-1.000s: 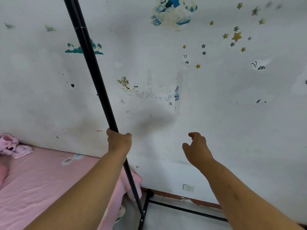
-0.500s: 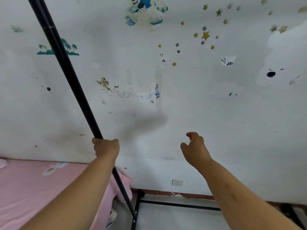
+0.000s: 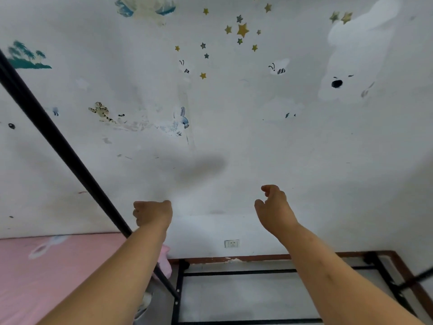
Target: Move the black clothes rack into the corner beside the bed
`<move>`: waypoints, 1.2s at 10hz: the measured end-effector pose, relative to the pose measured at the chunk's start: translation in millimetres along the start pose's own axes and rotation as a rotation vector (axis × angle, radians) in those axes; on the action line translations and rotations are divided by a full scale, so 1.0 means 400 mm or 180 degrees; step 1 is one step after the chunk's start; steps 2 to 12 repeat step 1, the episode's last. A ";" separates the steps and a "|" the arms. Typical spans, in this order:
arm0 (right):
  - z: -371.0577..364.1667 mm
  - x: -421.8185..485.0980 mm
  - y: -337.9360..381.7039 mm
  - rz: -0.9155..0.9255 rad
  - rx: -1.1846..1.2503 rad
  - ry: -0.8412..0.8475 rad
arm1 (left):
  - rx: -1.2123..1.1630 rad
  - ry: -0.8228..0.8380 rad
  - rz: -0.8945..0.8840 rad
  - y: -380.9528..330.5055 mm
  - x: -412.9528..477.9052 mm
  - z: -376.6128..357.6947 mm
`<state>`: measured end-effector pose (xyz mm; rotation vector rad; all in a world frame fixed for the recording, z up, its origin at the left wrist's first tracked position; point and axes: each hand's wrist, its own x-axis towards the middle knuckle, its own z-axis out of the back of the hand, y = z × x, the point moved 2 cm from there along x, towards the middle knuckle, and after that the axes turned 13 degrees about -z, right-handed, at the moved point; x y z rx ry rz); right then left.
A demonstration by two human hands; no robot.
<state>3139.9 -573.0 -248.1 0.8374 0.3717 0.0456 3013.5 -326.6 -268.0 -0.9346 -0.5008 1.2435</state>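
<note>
The black clothes rack stands against the white wall, right beside the pink bed [image 3: 46, 285]. Its left upright pole [image 3: 58, 141] slants from the upper left down to the base frame [image 3: 234, 272] on the floor. A second black upright [image 3: 419, 276] shows at the right edge. My left hand [image 3: 152, 214] is curled into a fist just right of the pole, apart from it and holding nothing. My right hand [image 3: 273, 207] hovers in front of the wall with its fingers loosely bent and apart, also holding nothing.
The wall carries cartoon and star stickers, with a white socket [image 3: 232, 243] low down. A brown baseboard [image 3: 257, 257] runs behind the rack's base. Grey floor [image 3: 246, 299] shows inside the frame. The pink sheet's corner [image 3: 165, 259] hangs by the pole's foot.
My left hand has let go of the pole and moved right of it. The view has swung to the right, bringing more of the base frame and the right upright into sight.
</note>
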 end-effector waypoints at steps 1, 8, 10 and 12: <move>0.035 0.011 -0.026 -0.0123 0.0087 0.0012 | 0.0125 0.0044 -0.0040 -0.002 -0.044 -0.054; 0.035 0.011 -0.026 -0.0123 0.0087 0.0012 | 0.0125 0.0044 -0.0040 -0.002 -0.044 -0.054; 0.035 0.011 -0.026 -0.0123 0.0087 0.0012 | 0.0125 0.0044 -0.0040 -0.002 -0.044 -0.054; 0.035 0.011 -0.026 -0.0123 0.0087 0.0012 | 0.0125 0.0044 -0.0040 -0.002 -0.044 -0.054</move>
